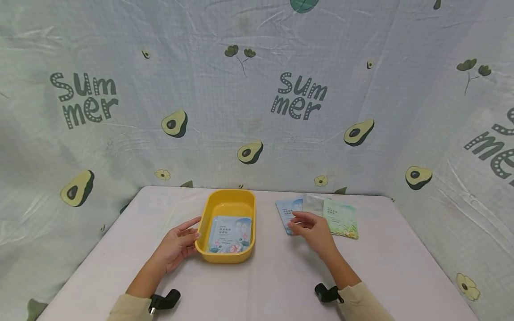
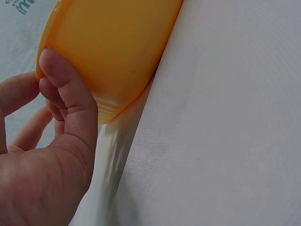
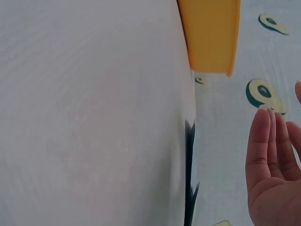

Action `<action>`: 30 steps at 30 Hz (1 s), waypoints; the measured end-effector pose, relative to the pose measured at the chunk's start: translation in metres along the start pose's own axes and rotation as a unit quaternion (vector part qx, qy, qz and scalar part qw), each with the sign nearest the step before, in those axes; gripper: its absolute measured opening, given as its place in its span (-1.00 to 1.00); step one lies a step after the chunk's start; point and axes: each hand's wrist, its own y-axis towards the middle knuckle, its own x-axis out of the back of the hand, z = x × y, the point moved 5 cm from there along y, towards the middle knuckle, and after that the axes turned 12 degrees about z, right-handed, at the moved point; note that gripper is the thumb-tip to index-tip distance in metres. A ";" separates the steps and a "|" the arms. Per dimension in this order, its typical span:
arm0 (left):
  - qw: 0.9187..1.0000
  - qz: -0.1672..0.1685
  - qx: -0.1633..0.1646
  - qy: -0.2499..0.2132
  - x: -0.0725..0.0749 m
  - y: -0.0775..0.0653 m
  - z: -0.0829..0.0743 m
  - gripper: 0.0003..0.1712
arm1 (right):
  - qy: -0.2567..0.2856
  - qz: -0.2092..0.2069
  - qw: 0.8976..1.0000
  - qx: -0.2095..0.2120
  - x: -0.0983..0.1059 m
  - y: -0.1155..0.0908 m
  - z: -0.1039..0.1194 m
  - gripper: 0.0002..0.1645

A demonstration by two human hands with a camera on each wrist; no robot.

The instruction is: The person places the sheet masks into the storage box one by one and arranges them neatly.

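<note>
The yellow tray [image 1: 225,258] holds overlapping pale blue sachets [image 1: 230,234] in its near half. On the tray's left side, the left hand [image 1: 176,247] pinches the rim lightly with bent fingers. Right of the tray, the right hand [image 1: 315,232] has its fingers loosely parted, nothing visible between them, above a blue sachet [image 1: 284,209]. Farther right of the tray lie a silvery sachet [image 1: 312,205] and a green sachet [image 1: 340,218]. The step in hand looks like reaching for a sachet while steadying the tray; taking one would call for fingertips brought onto its edge and closed. Around the tray spreads a pale table [image 1: 277,285]; behind and either side of it hangs a cloth backdrop [image 1: 209,89] printed with avocados, flowers and "summer"
</note>
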 end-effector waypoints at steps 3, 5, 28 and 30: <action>1.000 0.000 0.000 0.000 0.000 0.000 0.000 -0.23 | -0.012 -0.020 1.000 0.013 0.010 -0.003 -0.003 -0.40; 1.000 0.001 0.000 0.000 0.001 0.000 0.000 -0.22 | -0.018 -0.038 0.999 0.024 0.016 -0.006 -0.003 -0.43; 1.000 0.001 -0.001 0.002 0.002 0.001 0.002 -0.22 | -0.065 -0.109 0.991 -0.038 0.087 -0.018 -0.026 -0.34; 1.000 0.000 -0.001 0.003 0.002 0.001 0.002 -0.22 | -0.071 -0.114 0.990 -0.038 0.094 -0.018 -0.027 -0.32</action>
